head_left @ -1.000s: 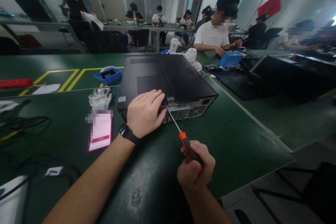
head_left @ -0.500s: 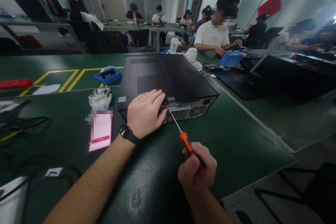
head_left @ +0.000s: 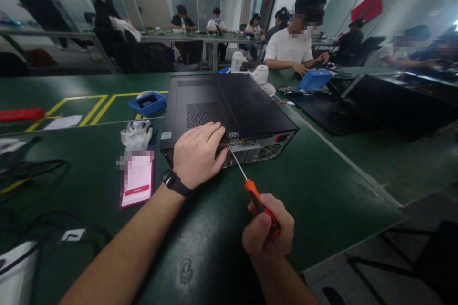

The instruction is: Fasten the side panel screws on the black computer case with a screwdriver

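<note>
A black desktop computer case (head_left: 246,100) lies on its side on the green table, its rear panel facing me. My left hand (head_left: 200,152), with a black watch on the wrist, lies over the case's near edge. Its fingers rest on the top cover and its thumb comes down by the rear panel, closed around the edge. In my right hand (head_left: 270,228) is an orange and black screwdriver (head_left: 252,189), gripped by the handle. The screwdriver's thin shaft slants up to the rear edge, beside my left thumb. Whatever the tip touches is too small to make out.
Left of the case are a blue bin (head_left: 147,103), work gloves (head_left: 137,134) and a pink-screened phone or tablet (head_left: 139,178). Cables (head_left: 43,167) lie further left. A white fan (head_left: 261,75) stands behind the case. Dark panels (head_left: 336,109) and a seated person (head_left: 295,47) are on the right.
My right hand has shifted very slightly around the screwdriver handle. My left hand and the case have stayed put. A person at the far left background has moved.
</note>
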`<state>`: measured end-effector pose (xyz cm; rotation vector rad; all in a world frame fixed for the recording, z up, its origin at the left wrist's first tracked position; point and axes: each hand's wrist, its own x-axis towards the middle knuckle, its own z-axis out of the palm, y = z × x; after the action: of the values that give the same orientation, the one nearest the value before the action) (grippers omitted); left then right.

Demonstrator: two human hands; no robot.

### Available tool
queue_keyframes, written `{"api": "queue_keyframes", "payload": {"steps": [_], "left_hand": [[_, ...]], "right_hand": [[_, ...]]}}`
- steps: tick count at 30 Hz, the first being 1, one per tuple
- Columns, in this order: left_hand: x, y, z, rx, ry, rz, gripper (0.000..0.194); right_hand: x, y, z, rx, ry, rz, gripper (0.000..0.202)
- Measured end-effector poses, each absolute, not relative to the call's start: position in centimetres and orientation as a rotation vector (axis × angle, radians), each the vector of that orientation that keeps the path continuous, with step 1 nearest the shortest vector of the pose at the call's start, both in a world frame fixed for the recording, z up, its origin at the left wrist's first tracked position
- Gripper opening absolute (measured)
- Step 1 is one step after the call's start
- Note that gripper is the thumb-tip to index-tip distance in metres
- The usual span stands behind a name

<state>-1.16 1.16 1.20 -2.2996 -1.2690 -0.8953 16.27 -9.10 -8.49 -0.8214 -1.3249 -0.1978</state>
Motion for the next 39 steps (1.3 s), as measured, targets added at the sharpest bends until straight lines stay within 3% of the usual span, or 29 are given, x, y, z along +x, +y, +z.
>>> {"api": "queue_keyframes", "payload": {"steps": [8,16,23,33,39], "left_hand": [[-1.2,1.2,1.1,-2.315,-1.272,-0.891,0.044],[-1.2,1.2,1.1,-2.326,-1.286,-0.908,0.043],[-1.2,1.2,1.1,-2.317,-1.279,-0.895,0.044],[-1.1,1.2,1.2,-2.318,-1.285,-0.913,0.043],[-1.2,1.2,1.2,-2.306,-1.267,-0.905,0.043]], "right_hand": [[16.0,-9.0,-8.2,-0.756,-1.322,-0.084,0.032],[16.2,-9.0,-8.5,-0.822,-1.31,-0.227,0.032],[15.9,-8.9,-8.1,-0.716,-1.303,-0.09,0.031],[16.3,-9.2,-8.5,-0.829,-1.335,-0.223,0.035],[16.1,-9.1,-8.4,-0.764,-1.331,-0.089,0.033]]}}
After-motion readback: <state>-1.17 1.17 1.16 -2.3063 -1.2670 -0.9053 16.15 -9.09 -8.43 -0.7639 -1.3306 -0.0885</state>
